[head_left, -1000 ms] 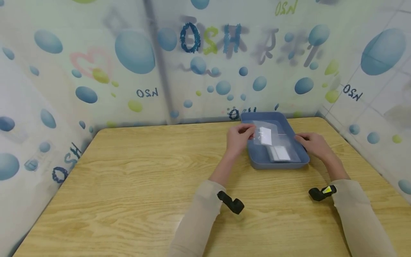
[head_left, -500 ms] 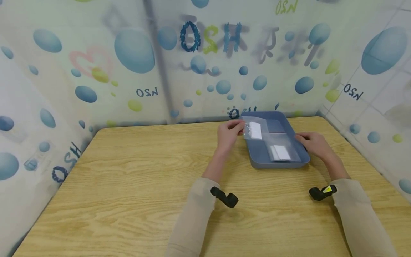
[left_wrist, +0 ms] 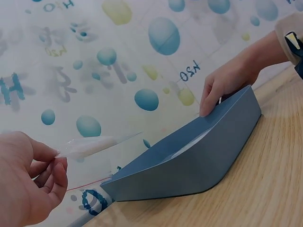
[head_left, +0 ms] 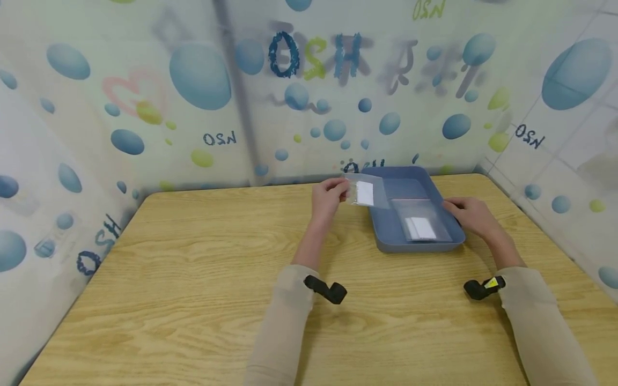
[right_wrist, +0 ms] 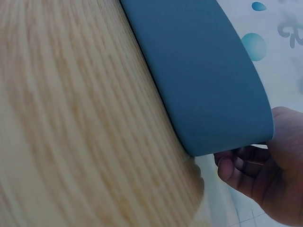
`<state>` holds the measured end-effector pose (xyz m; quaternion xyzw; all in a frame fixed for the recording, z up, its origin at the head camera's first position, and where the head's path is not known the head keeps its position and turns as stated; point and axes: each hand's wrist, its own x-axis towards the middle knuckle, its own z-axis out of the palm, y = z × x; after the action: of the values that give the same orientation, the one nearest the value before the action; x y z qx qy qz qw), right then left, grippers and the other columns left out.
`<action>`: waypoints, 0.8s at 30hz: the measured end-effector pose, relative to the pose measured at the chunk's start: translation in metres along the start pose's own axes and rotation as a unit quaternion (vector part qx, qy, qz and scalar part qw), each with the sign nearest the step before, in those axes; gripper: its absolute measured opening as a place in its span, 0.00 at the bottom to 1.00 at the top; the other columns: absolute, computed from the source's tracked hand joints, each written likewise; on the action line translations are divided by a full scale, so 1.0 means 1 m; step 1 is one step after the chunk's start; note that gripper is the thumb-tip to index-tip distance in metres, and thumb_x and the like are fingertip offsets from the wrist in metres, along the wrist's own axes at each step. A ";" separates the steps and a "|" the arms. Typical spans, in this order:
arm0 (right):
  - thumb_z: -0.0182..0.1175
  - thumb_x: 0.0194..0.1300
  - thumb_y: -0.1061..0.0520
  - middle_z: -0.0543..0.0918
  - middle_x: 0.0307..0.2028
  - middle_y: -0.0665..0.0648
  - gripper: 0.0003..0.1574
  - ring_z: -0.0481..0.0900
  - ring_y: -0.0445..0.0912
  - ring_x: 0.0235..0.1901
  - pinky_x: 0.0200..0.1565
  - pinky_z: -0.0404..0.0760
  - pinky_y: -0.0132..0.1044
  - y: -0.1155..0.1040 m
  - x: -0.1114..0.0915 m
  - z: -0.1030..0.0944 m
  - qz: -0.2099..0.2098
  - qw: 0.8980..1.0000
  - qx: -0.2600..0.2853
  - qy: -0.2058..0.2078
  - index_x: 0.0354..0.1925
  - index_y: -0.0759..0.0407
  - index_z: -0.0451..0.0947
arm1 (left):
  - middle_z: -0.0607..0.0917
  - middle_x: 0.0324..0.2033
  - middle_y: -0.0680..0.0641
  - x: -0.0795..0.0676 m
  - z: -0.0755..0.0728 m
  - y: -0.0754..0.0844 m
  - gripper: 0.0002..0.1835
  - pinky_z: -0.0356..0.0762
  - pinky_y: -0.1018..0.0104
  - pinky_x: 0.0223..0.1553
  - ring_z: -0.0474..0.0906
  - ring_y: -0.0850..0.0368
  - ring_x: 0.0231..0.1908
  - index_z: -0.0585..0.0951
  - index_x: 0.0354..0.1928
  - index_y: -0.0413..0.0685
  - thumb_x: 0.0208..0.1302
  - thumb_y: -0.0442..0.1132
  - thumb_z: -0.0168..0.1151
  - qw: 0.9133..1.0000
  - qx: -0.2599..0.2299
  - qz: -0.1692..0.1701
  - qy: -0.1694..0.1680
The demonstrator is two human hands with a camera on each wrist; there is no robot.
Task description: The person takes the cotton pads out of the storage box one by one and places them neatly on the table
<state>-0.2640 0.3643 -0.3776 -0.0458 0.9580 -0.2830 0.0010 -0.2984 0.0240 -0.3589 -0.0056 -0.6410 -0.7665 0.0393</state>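
My left hand [head_left: 328, 199] pinches the edge of a clear plastic bag [head_left: 365, 192] with a white rectangular piece inside. The bag is raised above the left rim of a blue-grey tray [head_left: 405, 248], its far end still over the tray. In the left wrist view, thumb and fingertips of the left hand [left_wrist: 35, 175] meet on the edge of the thin bag [left_wrist: 92, 146]. Inside the tray lies another clear bag [head_left: 421, 228] with white contents. My right hand [head_left: 469, 215] grips the tray's right wall, thumb over the rim and fingers [right_wrist: 239, 175] curled against the outside.
The tray stands on a wooden table [head_left: 207, 268] near its back edge. Behind it hangs a pale wall covering [head_left: 309, 123] printed with blue and green dots. More patterned wall [head_left: 574, 177] runs along the table's right side.
My left hand has moved left, drawing the pinched bag from over the tray's middle to its left rim. The right hand and the tray have stayed in place.
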 end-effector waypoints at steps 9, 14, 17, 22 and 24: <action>0.43 0.81 0.44 0.71 0.61 0.80 0.38 0.70 0.74 0.60 0.59 0.69 0.67 0.001 0.001 0.001 -0.001 1.000 0.002 0.003 0.67 0.77 0.67 | 0.82 0.31 0.46 0.004 -0.011 -0.003 0.10 0.78 0.71 0.34 0.76 0.60 0.29 0.85 0.48 0.31 0.71 0.31 0.62 1.000 0.009 -0.003 0.014; 0.43 0.81 0.44 0.71 0.61 0.80 0.38 0.70 0.74 0.60 0.59 0.69 0.67 0.000 0.001 0.001 -0.006 1.000 0.000 0.005 0.66 0.77 0.67 | 0.81 0.31 0.47 0.006 -0.019 -0.006 0.11 0.76 0.71 0.34 0.74 0.60 0.30 0.84 0.50 0.32 0.73 0.32 0.61 1.000 0.009 -0.007 0.020; 0.43 0.81 0.44 0.71 0.61 0.80 0.38 0.69 0.74 0.60 0.59 0.68 0.67 0.001 0.001 0.001 -0.008 1.000 -0.001 0.007 0.66 0.77 0.67 | 0.80 0.31 0.48 0.007 -0.024 -0.007 0.12 0.76 0.71 0.35 0.74 0.60 0.30 0.84 0.51 0.31 0.73 0.32 0.61 1.000 0.005 -0.010 0.027; 0.43 0.81 0.44 0.71 0.61 0.80 0.38 0.69 0.74 0.60 0.60 0.68 0.67 0.001 0.002 0.001 -0.008 1.000 -0.005 0.009 0.66 0.77 0.67 | 0.80 0.31 0.48 0.009 -0.029 -0.008 0.12 0.75 0.71 0.34 0.74 0.61 0.29 0.84 0.51 0.31 0.72 0.32 0.61 0.999 0.010 -0.021 0.037; 0.43 0.81 0.44 0.71 0.61 0.80 0.37 0.70 0.74 0.60 0.60 0.68 0.67 0.001 0.002 0.001 -0.008 1.000 -0.005 0.009 0.66 0.77 0.67 | 0.80 0.30 0.48 0.010 -0.032 -0.010 0.12 0.75 0.72 0.33 0.74 0.60 0.29 0.84 0.51 0.30 0.72 0.31 0.61 0.999 0.018 -0.027 0.038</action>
<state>-0.2661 0.3645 -0.3790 -0.0506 0.9591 -0.2783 -0.0096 -0.3077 -0.0058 -0.3737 0.0415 -0.6526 -0.7554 0.0431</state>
